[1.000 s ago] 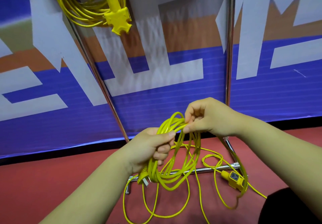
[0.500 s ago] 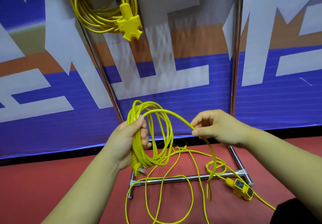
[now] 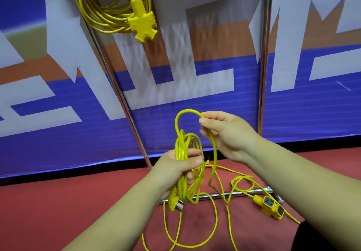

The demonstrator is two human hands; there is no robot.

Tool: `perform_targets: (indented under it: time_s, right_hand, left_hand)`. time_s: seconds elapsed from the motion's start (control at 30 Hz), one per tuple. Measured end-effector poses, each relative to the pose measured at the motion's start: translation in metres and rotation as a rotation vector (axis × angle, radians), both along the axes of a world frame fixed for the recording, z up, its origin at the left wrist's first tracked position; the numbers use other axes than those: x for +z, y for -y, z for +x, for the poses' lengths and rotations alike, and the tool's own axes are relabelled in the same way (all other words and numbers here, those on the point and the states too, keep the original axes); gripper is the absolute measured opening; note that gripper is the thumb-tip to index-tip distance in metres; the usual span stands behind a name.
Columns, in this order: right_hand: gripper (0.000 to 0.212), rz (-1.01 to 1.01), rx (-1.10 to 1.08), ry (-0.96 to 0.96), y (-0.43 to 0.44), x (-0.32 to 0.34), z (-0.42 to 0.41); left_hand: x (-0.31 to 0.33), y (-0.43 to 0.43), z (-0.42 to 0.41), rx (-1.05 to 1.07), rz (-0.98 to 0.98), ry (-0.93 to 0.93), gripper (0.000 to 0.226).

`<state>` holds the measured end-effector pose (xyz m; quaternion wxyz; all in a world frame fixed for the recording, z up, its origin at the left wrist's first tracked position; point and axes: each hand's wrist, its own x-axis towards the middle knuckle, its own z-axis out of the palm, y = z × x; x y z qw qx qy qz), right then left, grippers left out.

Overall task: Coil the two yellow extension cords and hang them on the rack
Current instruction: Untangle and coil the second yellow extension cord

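Observation:
My left hand [image 3: 176, 167] grips a bundle of loops of a yellow extension cord [image 3: 188, 172]; its plug [image 3: 176, 204] dangles below the fist. My right hand [image 3: 224, 133] pinches a fresh loop of the same cord just above and right of the bundle. The loose remainder trails over the red floor to the yellow socket block [image 3: 271, 207] at lower right. A second yellow cord [image 3: 105, 12], coiled, hangs at the top left of the chrome rack [image 3: 125, 102], its three-way socket head [image 3: 143, 25] dangling below the coil.
The rack's right upright [image 3: 263, 75] and its base bar [image 3: 240, 192] on the floor stand close in front of me. Behind it runs a blue, white and orange banner [image 3: 195, 86]. A dark shape fills the bottom right corner.
My right hand drew out a length of cord to the right, then brought it back up as a new loop over the bundle. My left hand kept hold of the coil.

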<state>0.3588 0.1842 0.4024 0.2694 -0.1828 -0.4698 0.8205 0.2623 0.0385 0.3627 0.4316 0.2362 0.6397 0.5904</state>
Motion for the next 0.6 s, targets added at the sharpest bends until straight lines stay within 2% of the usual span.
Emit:
perform_targets:
  time_s: [0.13, 0.23, 0.33, 0.47, 0.6]
  right_hand:
    - [0.009, -0.109, -0.035, -0.054, -0.001, 0.001, -0.003]
    - [0.009, -0.137, -0.056, -0.065, -0.007, 0.000, 0.000]
    - [0.010, -0.096, -0.055, -0.063, -0.015, 0.001, 0.007]
    - [0.013, 0.193, -0.020, 0.020, -0.029, -0.006, 0.023]
    - [0.017, 0.498, 0.002, 0.179, -0.040, -0.023, 0.033]
  left_hand:
    - [-0.009, -0.013, 0.013, -0.074, -0.021, 0.041, 0.047]
    - [-0.012, -0.020, 0.023, -0.139, -0.056, -0.054, 0.013]
    - [-0.011, -0.024, 0.021, -0.147, -0.074, -0.104, 0.014]
    - [0.005, -0.023, 0.017, -0.149, -0.027, -0.069, 0.023]
    - [0.031, -0.017, 0.011, -0.062, 0.114, 0.036, 0.014]
